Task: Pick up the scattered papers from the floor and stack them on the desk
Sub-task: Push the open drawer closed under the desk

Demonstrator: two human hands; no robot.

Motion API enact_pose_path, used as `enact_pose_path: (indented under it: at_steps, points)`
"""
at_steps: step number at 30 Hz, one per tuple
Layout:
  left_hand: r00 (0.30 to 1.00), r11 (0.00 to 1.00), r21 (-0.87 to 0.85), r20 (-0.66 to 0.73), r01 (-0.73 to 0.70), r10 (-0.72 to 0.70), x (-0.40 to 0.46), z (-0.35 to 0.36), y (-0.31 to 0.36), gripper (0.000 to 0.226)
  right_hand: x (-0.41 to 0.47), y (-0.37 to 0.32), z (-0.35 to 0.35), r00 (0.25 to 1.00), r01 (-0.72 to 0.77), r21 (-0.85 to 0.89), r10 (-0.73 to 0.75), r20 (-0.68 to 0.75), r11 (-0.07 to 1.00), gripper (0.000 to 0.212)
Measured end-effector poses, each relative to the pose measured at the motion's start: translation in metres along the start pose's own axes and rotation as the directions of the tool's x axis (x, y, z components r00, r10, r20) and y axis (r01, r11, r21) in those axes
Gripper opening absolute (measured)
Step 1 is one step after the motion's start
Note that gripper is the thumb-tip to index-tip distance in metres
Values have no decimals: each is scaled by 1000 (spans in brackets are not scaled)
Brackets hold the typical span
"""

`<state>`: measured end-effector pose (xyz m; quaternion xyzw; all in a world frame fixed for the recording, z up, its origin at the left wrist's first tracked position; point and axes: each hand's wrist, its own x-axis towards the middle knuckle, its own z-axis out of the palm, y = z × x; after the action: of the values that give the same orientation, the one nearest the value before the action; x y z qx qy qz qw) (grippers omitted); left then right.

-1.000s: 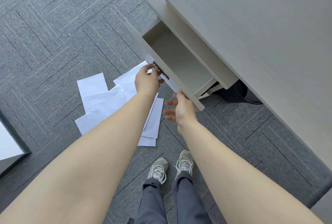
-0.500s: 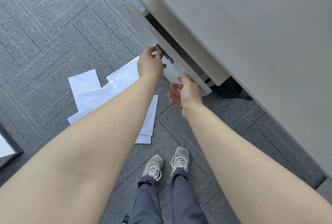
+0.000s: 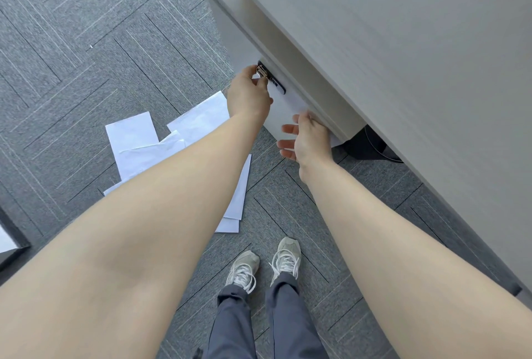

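Grey herringbone carpet (image 3: pixel 86 41) covered the floor, and the pale desk (image 3: pixel 403 56) filled the upper right corner of the view, its top bare where visible. Beneath the desk's front edge a drawer (image 3: pixel 288 105) stood pushed in, its white front nearly flush with the frame. The left hand (image 3: pixel 248 97) was closed, fingertips pinched on a small metal key or latch (image 3: pixel 261 71) at the lock on the drawer front's upper edge. The right hand (image 3: pixel 305 139) held nothing; its fingers were spread and the palm lay against the lower end of the drawer front. The scattered papers (image 3: pixel 144 145) lay overlapping on the carpet to the left of the drawer, partly hidden behind the left forearm, none of them lifted. The person's two shoes (image 3: pixel 264 266) stood near the bottom edge of the view, just clear of the nearest sheet.

The step in hand appeared to be securing the drawer before collecting. To do it well, the palm should press squarely while the pinching fingers turn or release the key, so the front seats evenly. The sheets would likely slide on carpet; gathering them by squaring the overlapped edges together, rather than singly, should prevent creasing. No sheet had yet reached the desk.
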<state>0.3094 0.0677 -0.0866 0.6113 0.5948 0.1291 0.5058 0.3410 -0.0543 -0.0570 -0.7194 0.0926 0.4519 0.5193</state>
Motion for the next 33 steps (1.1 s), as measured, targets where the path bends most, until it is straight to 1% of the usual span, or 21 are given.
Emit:
enact_pose_path:
  at_steps: [2, 6, 12, 16, 18, 20, 23, 24, 25, 27, 28, 30, 33]
  points:
    - [1000, 999, 27, 3, -19, 19, 1, 2, 1, 33, 2, -1, 0, 1000, 6, -1, -6, -12, 1000, 28]
    - [1000, 1000, 7, 1, -5, 5, 1, 5, -1, 35, 2, -2, 0, 1000, 6, 21, -6, -22, 1000, 27]
    - [1000, 999, 47, -6, -2, 2, 5, 7, 1, 36, 4, -4, 2, 999, 10, 35, -8, -44, 999, 27]
    - [1000, 994, 104, 8, -24, 23, 9, 8, -3, 39, 5, -4, 1, 998, 25, 26, -23, -50, 999, 25]
    - [998, 988, 146, 4, -60, 61, 10, 5, -2, 39, 5, -4, 2, 998, 32, 20, -31, -53, 999, 26]
    - [993, 966, 231, -1, -114, 117, 8, 1, 0, 36, 4, -4, 1, 998, 38, 17, -37, -46, 999, 25]
    - [981, 895, 411, -15, -172, 195, 5, -4, 3, 29, 3, -4, -1, 999, 35, 4, -35, -36, 999, 25]
    - [974, 858, 475, -12, -195, 228, 5, -5, 3, 27, 3, -4, -2, 999, 31, 3, -31, -33, 1000, 25]
    - [962, 797, 558, 5, -230, 275, 6, -6, 3, 25, 3, -4, -2, 999, 28, 2, -28, -31, 1000, 26]
    - [922, 623, 715, 79, -317, 379, 9, -9, 1, 21, 3, -5, -2, 999, 29, -7, -30, -32, 1000, 27]
    - [902, 547, 757, 124, -356, 414, 11, -10, 0, 20, 3, -5, -1, 999, 32, -10, -32, -36, 999, 27]
    - [871, 451, 793, 192, -409, 452, 16, -13, -2, 22, 3, -5, 1, 998, 32, 1, -32, -48, 999, 26]
    - [850, 396, 804, 239, -444, 469, 20, -14, -2, 23, 3, -5, 2, 998, 29, 19, -27, -63, 999, 25]
